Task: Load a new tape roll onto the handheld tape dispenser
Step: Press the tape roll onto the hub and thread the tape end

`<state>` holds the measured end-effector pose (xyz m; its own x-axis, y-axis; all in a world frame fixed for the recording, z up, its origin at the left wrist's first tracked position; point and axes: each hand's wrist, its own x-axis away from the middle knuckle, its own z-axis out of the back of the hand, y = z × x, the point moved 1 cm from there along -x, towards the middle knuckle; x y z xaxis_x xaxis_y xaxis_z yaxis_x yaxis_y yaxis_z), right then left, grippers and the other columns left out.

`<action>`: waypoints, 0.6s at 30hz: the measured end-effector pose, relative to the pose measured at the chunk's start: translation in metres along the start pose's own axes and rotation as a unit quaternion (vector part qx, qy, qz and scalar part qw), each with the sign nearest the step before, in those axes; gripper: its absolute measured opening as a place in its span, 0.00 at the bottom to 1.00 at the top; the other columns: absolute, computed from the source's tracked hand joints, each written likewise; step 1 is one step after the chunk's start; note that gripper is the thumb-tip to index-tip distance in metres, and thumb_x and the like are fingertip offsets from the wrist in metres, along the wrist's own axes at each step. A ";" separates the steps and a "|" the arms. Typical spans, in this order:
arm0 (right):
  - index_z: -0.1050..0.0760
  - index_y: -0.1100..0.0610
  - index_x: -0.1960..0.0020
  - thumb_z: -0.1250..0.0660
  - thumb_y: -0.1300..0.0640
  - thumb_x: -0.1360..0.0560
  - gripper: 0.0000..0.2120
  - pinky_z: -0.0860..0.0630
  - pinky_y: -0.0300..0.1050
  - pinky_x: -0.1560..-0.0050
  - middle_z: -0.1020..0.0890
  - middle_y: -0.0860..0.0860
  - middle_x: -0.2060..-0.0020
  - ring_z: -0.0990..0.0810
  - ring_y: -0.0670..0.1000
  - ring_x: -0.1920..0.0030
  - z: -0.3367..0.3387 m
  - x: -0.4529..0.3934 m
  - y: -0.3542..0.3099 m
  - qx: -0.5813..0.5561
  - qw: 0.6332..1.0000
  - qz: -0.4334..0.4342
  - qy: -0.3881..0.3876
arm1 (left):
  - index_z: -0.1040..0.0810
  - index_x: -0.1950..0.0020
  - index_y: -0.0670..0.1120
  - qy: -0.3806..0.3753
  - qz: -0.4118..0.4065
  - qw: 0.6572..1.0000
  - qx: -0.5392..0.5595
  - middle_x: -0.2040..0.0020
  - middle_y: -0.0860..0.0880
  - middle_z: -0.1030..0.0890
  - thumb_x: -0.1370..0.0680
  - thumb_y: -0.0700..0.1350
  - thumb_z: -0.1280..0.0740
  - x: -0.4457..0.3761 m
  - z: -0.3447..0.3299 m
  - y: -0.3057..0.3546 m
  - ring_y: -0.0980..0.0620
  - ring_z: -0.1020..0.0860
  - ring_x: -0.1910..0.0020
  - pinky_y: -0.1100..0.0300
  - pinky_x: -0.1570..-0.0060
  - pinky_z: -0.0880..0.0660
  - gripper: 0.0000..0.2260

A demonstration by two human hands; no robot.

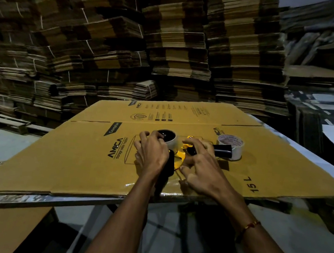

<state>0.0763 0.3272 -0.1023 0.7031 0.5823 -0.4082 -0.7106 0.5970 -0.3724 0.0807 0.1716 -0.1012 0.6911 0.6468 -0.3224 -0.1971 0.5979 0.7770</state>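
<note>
Left hand (151,154) pinches the tape roll (167,140) seated on the yellow dispenser (180,159) lying mid-cardboard sheet (74,157), right hand (201,166) pressing the frame down, fingers spread; likely seating step, threading the tape end next.

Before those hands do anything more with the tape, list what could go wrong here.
1. The left hand is at the roll on the dispenser; if the roll is not seated fully, it may slip off.
2. The right hand works close to the yellow frame, where a cutting edge could nick a finger.
3. The spare roll beside the dispenser could be knocked along the flattened carton.
</note>
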 end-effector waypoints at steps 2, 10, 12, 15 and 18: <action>0.17 0.56 0.61 0.31 0.56 0.26 0.07 0.37 0.54 0.30 0.39 0.42 0.25 0.48 0.49 0.25 0.002 0.007 0.004 -0.004 1.000 0.002 0.005 | 0.21 0.42 0.49 0.007 0.000 1.000 0.004 0.33 0.47 0.32 0.19 0.44 0.40 0.000 -0.001 0.000 0.45 0.36 0.32 0.43 0.37 0.31 0.10; 0.21 0.54 0.66 0.31 0.57 0.27 0.09 0.39 0.48 0.31 0.36 0.42 0.27 0.45 0.48 0.25 -0.003 0.022 0.003 -0.038 0.998 0.010 0.039 | 0.21 0.43 0.49 0.027 0.000 1.000 -0.002 0.34 0.47 0.30 0.18 0.44 0.41 0.001 -0.001 0.001 0.45 0.34 0.34 0.48 0.43 0.31 0.10; 0.21 0.55 0.65 0.31 0.57 0.28 0.08 0.38 0.48 0.31 0.34 0.43 0.28 0.44 0.48 0.26 -0.006 0.024 0.003 -0.036 0.998 0.011 0.050 | 0.21 0.42 0.49 0.030 0.001 1.000 -0.003 0.34 0.47 0.30 0.18 0.44 0.40 0.001 -0.002 0.001 0.45 0.34 0.34 0.49 0.44 0.31 0.10; 0.22 0.57 0.66 0.31 0.57 0.29 0.08 0.37 0.42 0.37 0.31 0.44 0.31 0.39 0.47 0.29 -0.008 0.026 0.003 -0.049 0.996 0.014 0.073 | 0.21 0.43 0.49 0.037 0.000 0.999 -0.003 0.34 0.47 0.30 0.19 0.43 0.40 0.001 -0.002 0.001 0.45 0.34 0.35 0.52 0.48 0.34 0.10; 0.25 0.58 0.67 0.31 0.56 0.29 0.09 0.37 0.35 0.44 0.30 0.44 0.34 0.35 0.46 0.34 -0.011 0.030 0.006 -0.057 0.994 0.008 0.097 | 0.21 0.43 0.49 0.040 -0.001 0.999 -0.004 0.34 0.47 0.30 0.19 0.43 0.39 0.002 -0.003 0.001 0.46 0.33 0.35 0.52 0.50 0.35 0.09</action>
<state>0.0929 0.3420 -0.1261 0.6811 0.4669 -0.5640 -0.7278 0.5159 -0.4519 0.0793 0.1745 -0.1030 0.6335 0.6811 -0.3670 -0.2007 0.6028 0.7722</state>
